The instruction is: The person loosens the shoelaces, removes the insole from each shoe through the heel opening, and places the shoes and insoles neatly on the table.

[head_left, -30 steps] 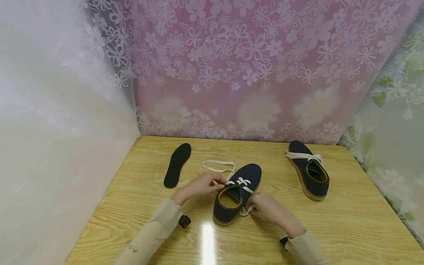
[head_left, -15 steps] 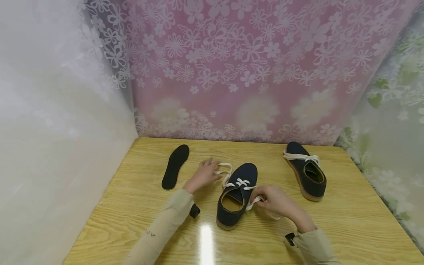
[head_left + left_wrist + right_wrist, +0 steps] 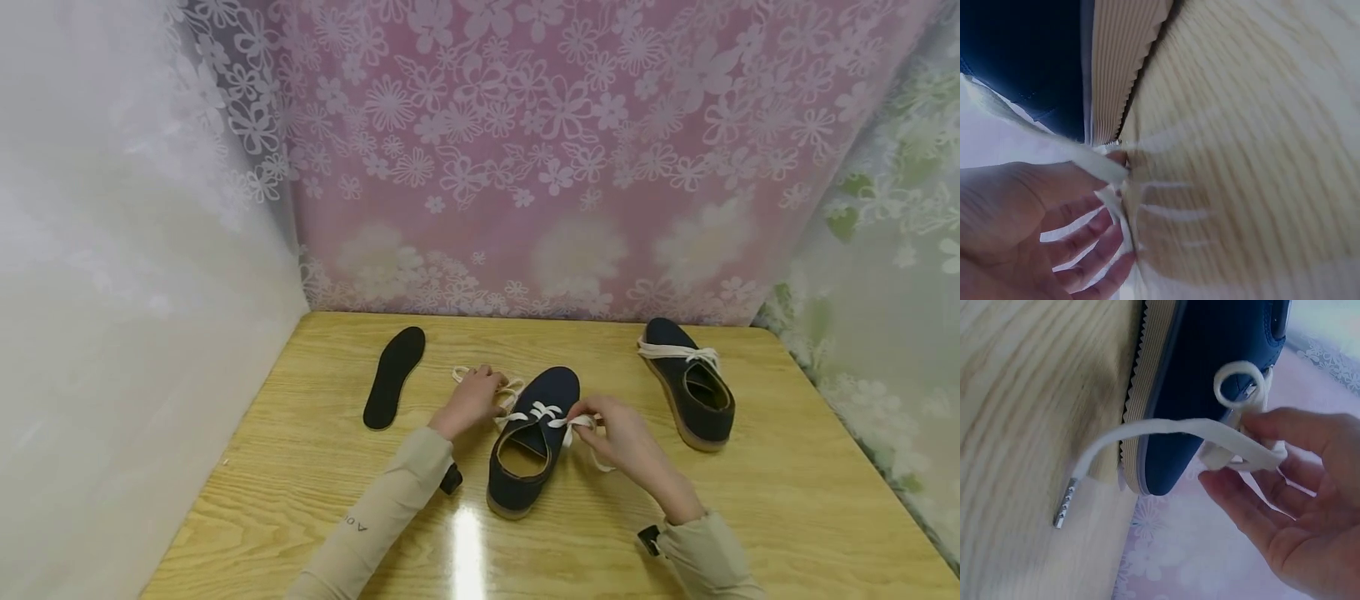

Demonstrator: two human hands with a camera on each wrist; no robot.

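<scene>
A navy lace-up shoe (image 3: 551, 390) with a tan ribbed sole stands mid-table, toe pointing away. Its white shoelace (image 3: 542, 409) runs through the eyelets, with a loose end on each side. At the shoe's left, my left hand (image 3: 472, 402) curls over one end; in the left wrist view the lace (image 3: 1100, 164) crosses the thumb and bends down past the fingertips, close over the wood. To the right, my right hand (image 3: 621, 429) pinches the other end in a loop. Its metal-tipped tail (image 3: 1066, 503) dangles in the right wrist view.
A second navy shoe (image 3: 708, 417), its white lace wrapped across the toe, stands at the back right. The black insole (image 3: 393, 375) lies at the back left. Pink floral cloth (image 3: 517, 167) hangs behind the wooden table (image 3: 300, 467).
My left hand has left the shoe's collar, reached out along the left lace and drawn back beside the shoe. My right hand has risen beside the eyelets, bunching the right lace.
</scene>
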